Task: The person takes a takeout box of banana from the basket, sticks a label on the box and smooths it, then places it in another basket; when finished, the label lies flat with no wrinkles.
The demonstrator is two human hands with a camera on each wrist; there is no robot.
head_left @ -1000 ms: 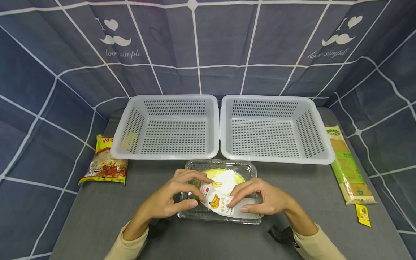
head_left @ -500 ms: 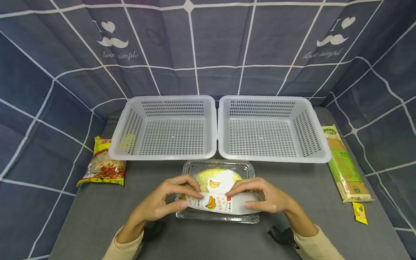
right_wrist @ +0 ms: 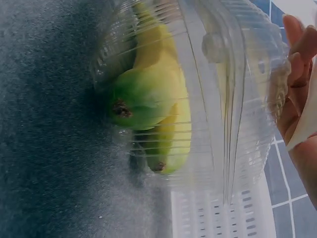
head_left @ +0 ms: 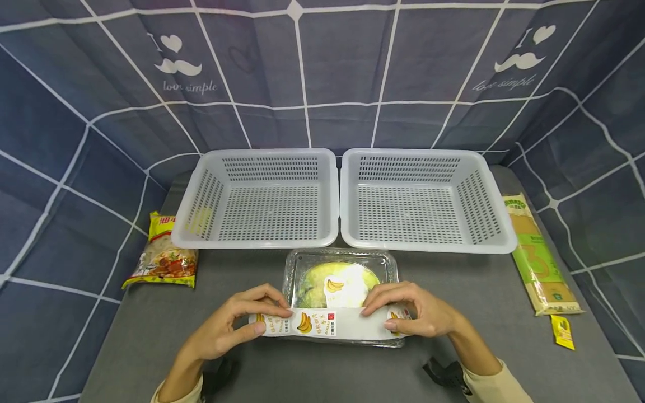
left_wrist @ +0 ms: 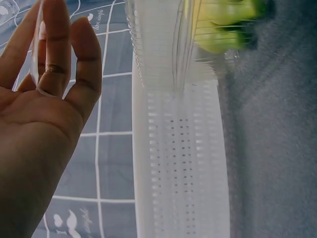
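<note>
Paper strip, white and printed with bananas, runs across the 6 o'clock side of a clear container. Taking that container as the clock's centre, the left hand pinches the strip's left end at about 8 o'clock, and the right hand pinches the right end near 4, fingers along the upper edge, thumbs lower. Whether the strip touches the plastic or joins the printed label on the lid, I cannot tell.

The strip should be nearly weightless, limp and easy to crease or tear; holding both ends under light, even tension seems best. The container looks thin-walled and slick, liable to flex if squeezed. With fruit inside, it probably carries some weight, so its rim at 3 and 9 o'clock, supported from below, would be the sounder hold. Beyond it sit the left basket, around 11, and the right basket, around 1.
</note>
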